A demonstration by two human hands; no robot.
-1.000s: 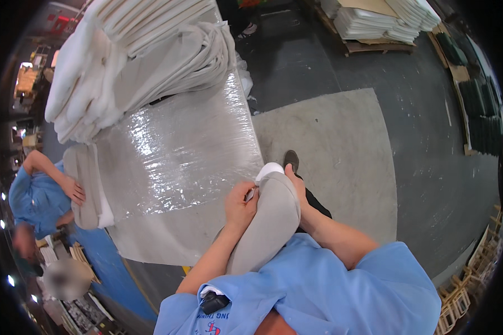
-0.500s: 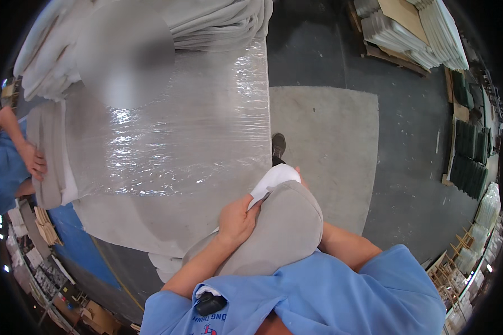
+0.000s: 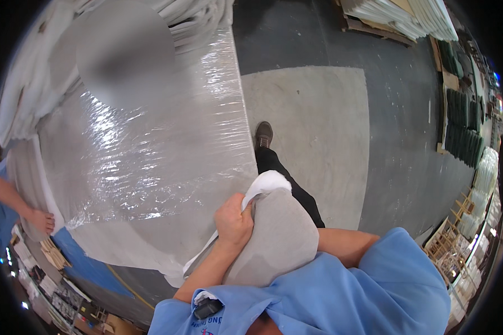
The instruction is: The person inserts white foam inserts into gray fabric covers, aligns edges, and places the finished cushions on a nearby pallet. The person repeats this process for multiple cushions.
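A grey fabric cushion cover or padded piece [image 3: 279, 240] rests against my body, with a strip of white lining or padding [image 3: 269, 181] showing along its far edge. My left hand [image 3: 233, 220] is closed on that edge, thumb side up, pinching cloth where grey meets white. My right forearm [image 3: 346, 245] passes behind the piece on its right side. The right hand itself is hidden by the grey fabric. A large grey surface covered with clear plastic film [image 3: 151, 162] lies just beyond my left hand.
Grey padded pieces [image 3: 201, 28] are stacked at the far left. At the left edge, another person's hand [image 3: 40, 222] touches a grey piece. White panels [image 3: 399, 17] stand on a pallet at the far right, near dark green stacked pieces [image 3: 463, 131]. My shoe [image 3: 264, 135] is on the floor ahead.
The view has shifted, so the film-covered surface sits farther left and more of my leg shows. The right fingers, glimpsed before at the far edge, are now hidden. My left hand keeps its grip.
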